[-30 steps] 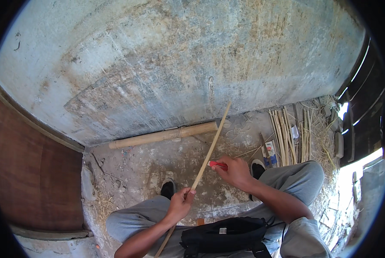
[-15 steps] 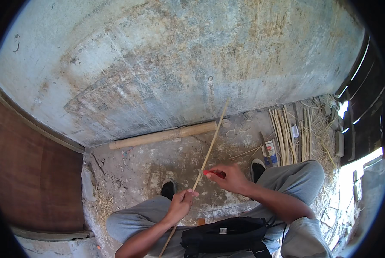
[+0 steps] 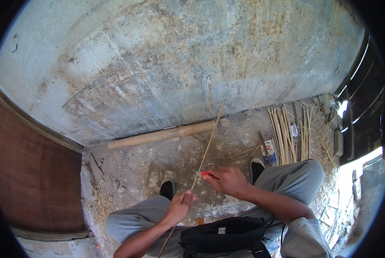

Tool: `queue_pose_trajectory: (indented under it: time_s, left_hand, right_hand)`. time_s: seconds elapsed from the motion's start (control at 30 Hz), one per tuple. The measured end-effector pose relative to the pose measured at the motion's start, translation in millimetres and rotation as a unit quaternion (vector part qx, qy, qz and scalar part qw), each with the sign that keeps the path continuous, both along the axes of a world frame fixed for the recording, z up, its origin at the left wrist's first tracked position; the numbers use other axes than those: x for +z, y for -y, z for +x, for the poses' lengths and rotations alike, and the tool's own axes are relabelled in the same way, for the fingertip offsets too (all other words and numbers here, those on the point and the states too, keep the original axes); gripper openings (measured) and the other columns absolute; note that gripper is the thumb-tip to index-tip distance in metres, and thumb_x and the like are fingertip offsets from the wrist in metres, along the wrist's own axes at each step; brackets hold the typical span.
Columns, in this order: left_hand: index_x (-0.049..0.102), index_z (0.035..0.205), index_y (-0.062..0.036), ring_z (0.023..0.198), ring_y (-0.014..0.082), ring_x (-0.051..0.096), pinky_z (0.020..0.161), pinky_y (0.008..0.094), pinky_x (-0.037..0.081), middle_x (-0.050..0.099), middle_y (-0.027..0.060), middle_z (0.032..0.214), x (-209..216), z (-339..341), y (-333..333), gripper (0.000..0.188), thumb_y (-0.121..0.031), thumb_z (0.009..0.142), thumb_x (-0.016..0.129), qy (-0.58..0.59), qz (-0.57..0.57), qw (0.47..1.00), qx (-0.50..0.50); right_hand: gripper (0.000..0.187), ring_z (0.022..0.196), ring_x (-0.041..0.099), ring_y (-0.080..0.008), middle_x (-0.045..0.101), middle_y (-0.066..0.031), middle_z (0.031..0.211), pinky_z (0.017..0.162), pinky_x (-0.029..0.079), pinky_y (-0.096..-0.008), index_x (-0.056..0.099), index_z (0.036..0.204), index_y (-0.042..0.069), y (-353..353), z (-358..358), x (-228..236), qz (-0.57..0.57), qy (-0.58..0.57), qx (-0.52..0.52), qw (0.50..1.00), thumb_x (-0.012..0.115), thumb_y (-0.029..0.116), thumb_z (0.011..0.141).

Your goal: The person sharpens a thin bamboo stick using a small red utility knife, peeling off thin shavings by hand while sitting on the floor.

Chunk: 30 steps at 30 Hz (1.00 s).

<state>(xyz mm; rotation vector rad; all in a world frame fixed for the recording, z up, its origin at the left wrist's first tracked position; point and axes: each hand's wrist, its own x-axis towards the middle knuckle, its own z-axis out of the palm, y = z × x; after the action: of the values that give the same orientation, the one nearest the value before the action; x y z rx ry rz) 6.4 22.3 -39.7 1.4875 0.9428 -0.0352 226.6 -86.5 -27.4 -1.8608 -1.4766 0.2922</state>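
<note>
My left hand (image 3: 179, 208) is closed round a long, thin bamboo strip (image 3: 209, 141), which slants up and away toward the wall. Its lower end runs back beneath my left forearm. In my right hand (image 3: 230, 181) is a small knife with a red handle (image 3: 209, 175), gripped between thumb and fingers. The short blade (image 3: 198, 173) lies against the strip, a little above my left hand. My fingers partly cover the handle.
A thick bamboo pole (image 3: 162, 136) lies along the wall's foot (image 3: 179, 64). Several bamboo strips (image 3: 285, 133) are laid on the floor at the right, beside a long dark-bladed tool (image 3: 264, 148). Shavings (image 3: 100, 202) litter the floor. A black bag (image 3: 224, 238) rests at my lap.
The strip's far end has shifted slightly left and down. My right hand has turned a little, and the blade shows more broadly against the strip. Both hands keep their hold.
</note>
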Motion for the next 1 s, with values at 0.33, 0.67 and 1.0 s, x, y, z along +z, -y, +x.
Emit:
queue_pose_trajectory:
  time_s: [0.33, 0.67, 1.0]
  left_hand:
    - [0.061, 0.090, -0.0029, 0.055, 0.0090, 0.047, 0.053, 0.0291, 0.038, 0.048, 0.0000, 0.060, 4.5, -7.7, 8.9, 0.043, -0.037, 0.108, 0.040, -0.001, -0.010, 0.999, -0.031]
    - [0.062, 0.092, -0.0028, 0.058, 0.0159, 0.049, 0.058, 0.0343, 0.041, 0.052, 0.0070, 0.063, 2.4, -3.9, 2.5, 0.043, -0.036, 0.108, 0.039, 0.013, 0.106, 0.993, -0.044]
    - [0.060, 0.091, -0.0012, 0.064, 0.0237, 0.055, 0.064, 0.0394, 0.044, 0.055, 0.0139, 0.069, 22.2, -4.9, 11.7, 0.046, -0.037, 0.108, 0.037, -0.014, 0.139, 0.987, -0.074]
  right_hand:
    - [0.026, 0.064, 0.067, -0.0346, 0.066, -0.0150, 0.071, 0.058, 0.053, -0.0443, 0.075, 0.095, 0.009, -13.0, 48.5, 4.5, -0.024, -0.032, -0.131, 0.991, 0.066, 0.033, 0.092]
    - [0.027, 0.062, 0.067, -0.0362, 0.067, -0.0139, 0.074, 0.054, 0.054, -0.0459, 0.073, 0.098, 0.007, -2.9, 11.0, 5.7, -0.013, 0.000, -0.017, 1.000, 0.067, 0.033, 0.091]
    - [0.026, 0.062, 0.067, -0.0351, 0.067, -0.0137, 0.072, 0.054, 0.053, -0.0452, 0.073, 0.098, 0.008, -3.9, 21.2, 0.2, 0.006, 0.018, -0.055, 0.998, 0.068, 0.033, 0.091]
